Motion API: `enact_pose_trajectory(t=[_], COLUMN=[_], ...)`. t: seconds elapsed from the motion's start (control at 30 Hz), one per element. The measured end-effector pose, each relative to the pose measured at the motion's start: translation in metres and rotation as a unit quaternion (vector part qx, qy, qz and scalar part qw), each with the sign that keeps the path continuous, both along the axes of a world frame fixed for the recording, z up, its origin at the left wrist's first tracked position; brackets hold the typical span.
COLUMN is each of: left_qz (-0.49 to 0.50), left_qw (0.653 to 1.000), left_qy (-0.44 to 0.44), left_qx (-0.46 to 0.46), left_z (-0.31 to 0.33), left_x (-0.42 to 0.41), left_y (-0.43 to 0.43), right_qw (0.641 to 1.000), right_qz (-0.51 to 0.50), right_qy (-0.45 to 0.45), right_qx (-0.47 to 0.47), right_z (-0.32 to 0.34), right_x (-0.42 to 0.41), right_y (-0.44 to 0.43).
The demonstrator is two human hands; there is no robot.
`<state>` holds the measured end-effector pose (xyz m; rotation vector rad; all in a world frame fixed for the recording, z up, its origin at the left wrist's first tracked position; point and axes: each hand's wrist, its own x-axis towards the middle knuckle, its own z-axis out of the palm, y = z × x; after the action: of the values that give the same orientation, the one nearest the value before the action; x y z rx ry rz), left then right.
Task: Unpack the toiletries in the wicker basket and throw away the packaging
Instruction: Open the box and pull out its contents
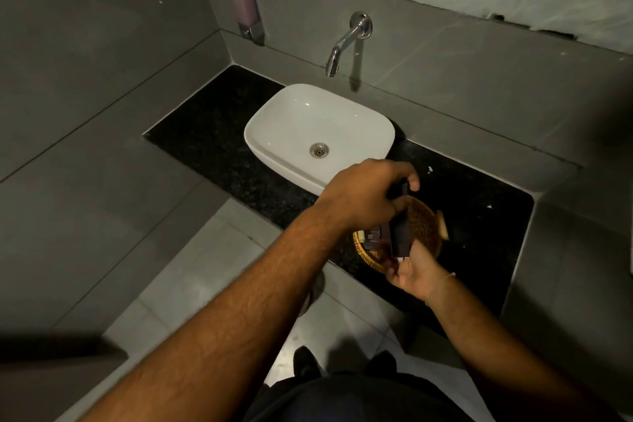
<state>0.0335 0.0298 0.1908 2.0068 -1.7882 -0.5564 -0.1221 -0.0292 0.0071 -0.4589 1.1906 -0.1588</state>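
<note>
White sink [274, 134], wall tap [337, 51], dispenser [245, 7]

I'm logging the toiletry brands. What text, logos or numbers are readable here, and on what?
No text is legible.
Dark box in the wicker basket: small pale logo mark, wording too blurred to read.
Dark slim box held by both hands: no readable print.
Wall soap dispenser: no visible label.

Both forearms are bare and hairy, no sleeves reaching them. A thin pale band circles the wrist of the right hand [416, 272]; the left hand [368, 192] wears nothing. Dark clothing covers the body at the near edge, with dark shoes [306, 361] below.
</note>
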Motion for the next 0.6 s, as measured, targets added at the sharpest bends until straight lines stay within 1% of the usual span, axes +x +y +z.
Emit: enact_pose_trajectory(t=[0.07, 0.13, 0.23, 0.27, 0.37, 0.43, 0.5, 0.6], left_qz=[0.011, 0.017, 0.022, 0.023, 0.035, 0.036, 0.039, 0.054], left_qw=[1.0, 0.999, 0.998, 0.997, 0.975, 0.966, 0.957, 0.937], left_qy=[-0.002, 0.005, 0.027, 0.06, 0.22, 0.255, 0.287, 0.342], left_qx=[-0.013, -0.029, -0.049, -0.049, -0.025, -0.006, -0.002, -0.04], left_z=[0.0, -0.001, -0.01, -0.014, -0.031, -0.045, -0.057, -0.07], left_x=[0.002, 0.003, 0.001, -0.001, -0.006, -0.008, -0.01, -0.013], left_y=[0.001, 0.001, 0.001, 0.001, 0.003, 0.005, 0.007, 0.007], right_qw=[0.999, 0.999, 0.999, 0.999, 0.994, 0.989, 0.988, 0.988], right_qz=[0.025, 0.037, 0.012, 0.01, 0.053, 0.082, 0.077, 0.071], right_qy=[0.009, -0.002, -0.036, -0.049, -0.098, -0.123, -0.129, -0.131], right_qx=[-0.018, -0.025, -0.006, 0.003, 0.02, 0.027, 0.033, 0.03], right_z=[-0.003, -0.005, -0.006, -0.005, 0.0, 0.005, 0.007, 0.009], right_x=[-0.003, -0.006, -0.009, -0.008, -0.001, 0.006, 0.011, 0.013], right_y=[0.001, 0.001, -0.003, -0.004, -0.004, -0.002, 0.0, 0.003])
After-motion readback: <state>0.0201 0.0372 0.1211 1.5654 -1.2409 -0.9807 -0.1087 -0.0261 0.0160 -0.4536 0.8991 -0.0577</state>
